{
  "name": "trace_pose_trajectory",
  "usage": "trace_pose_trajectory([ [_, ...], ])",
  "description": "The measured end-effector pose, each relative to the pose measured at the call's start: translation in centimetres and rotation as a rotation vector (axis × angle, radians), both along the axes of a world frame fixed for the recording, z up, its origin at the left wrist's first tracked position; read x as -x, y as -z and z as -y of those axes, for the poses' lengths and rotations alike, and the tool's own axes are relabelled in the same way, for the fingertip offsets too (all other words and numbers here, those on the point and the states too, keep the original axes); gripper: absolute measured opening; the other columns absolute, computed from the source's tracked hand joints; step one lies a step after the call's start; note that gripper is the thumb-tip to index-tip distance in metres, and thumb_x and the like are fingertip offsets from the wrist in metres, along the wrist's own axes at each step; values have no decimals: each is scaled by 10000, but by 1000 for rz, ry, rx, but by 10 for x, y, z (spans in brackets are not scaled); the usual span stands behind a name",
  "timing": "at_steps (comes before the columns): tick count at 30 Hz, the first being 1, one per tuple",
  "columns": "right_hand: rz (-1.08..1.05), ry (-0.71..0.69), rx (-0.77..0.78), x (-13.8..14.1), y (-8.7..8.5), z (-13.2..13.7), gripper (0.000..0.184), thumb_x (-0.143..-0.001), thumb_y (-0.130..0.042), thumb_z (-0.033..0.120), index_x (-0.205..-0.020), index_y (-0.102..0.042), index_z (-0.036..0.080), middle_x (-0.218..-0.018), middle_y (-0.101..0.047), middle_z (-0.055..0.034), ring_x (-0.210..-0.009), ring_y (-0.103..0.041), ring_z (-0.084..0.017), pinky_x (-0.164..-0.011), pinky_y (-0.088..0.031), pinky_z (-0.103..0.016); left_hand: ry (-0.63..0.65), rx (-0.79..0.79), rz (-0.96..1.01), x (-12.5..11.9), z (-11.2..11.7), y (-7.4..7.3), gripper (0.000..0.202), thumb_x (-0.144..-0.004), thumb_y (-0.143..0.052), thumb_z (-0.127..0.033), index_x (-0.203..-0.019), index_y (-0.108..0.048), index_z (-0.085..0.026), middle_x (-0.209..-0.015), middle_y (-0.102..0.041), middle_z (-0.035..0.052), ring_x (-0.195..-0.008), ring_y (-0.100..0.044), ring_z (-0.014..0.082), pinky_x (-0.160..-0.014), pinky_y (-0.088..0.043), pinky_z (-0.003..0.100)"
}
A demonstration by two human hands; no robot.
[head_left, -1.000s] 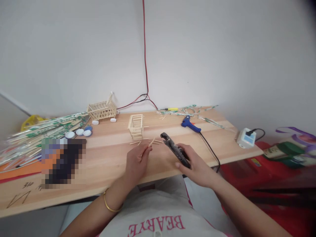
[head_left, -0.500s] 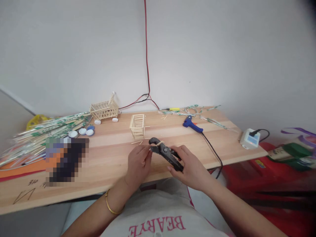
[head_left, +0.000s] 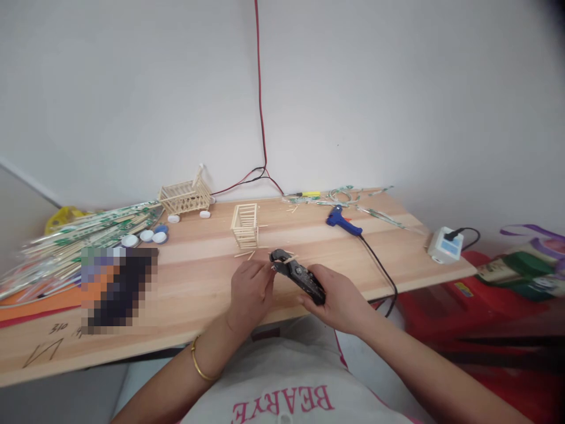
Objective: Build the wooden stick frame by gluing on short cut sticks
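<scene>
My right hand [head_left: 338,292] is wrapped around the handles of black cutting pliers [head_left: 304,281], which point up and to the left above the table. A thin wooden stick [head_left: 290,258] shows at the pliers' jaws. Close to the jaw tips, my left hand [head_left: 251,288] has its fingers pinched together on the stick, whose gripped end they hide. Just beyond the jaws, a small slatted frame of wooden sticks [head_left: 245,226] stands on the table, with a few short cut pieces [head_left: 245,254] at its foot.
A wheeled stick cart [head_left: 185,197] stands back left, near bottle caps [head_left: 147,236] and wrapped sticks [head_left: 101,227]. To the right lie a blue glue gun [head_left: 343,221], its black cord [head_left: 378,268], and a white plug adapter [head_left: 445,245]. A yellow-handled tool [head_left: 311,194] lies by the wall.
The pliers' handles have been squeezed together in my right hand, and the jaws have closed in. My left hand has stayed almost in place.
</scene>
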State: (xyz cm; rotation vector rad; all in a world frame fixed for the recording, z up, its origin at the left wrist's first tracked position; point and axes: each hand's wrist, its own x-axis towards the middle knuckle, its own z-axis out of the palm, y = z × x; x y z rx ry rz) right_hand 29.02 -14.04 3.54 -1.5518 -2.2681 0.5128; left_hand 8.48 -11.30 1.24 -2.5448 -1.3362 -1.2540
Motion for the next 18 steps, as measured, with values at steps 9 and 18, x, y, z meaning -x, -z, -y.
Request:
trace_pose_trajectory([
  [9, 287, -49, 40, -16, 1, -7, 341, -872, -454, 540, -862, -496, 203, -779, -657, -69, -702, -610, -225, -578, -304, -277, -65, 159, -162, -11, -2, 16, 266, -934, -384, -208, -884, -639, -151, -721, -674, 68, -695, -603, 188, -632, -395, 306],
  [18, 388, -95, 63, -14, 9, -21, 369, -883, -429, 528, -946, -511, 173, -831, -687, -99, -727, -634, -221, -581, -304, -266, -121, 236, -186, -12, -8, 31, 268, -929, -395, -206, -834, -640, -154, -735, -677, 54, -719, -616, 183, -658, -416, 294],
])
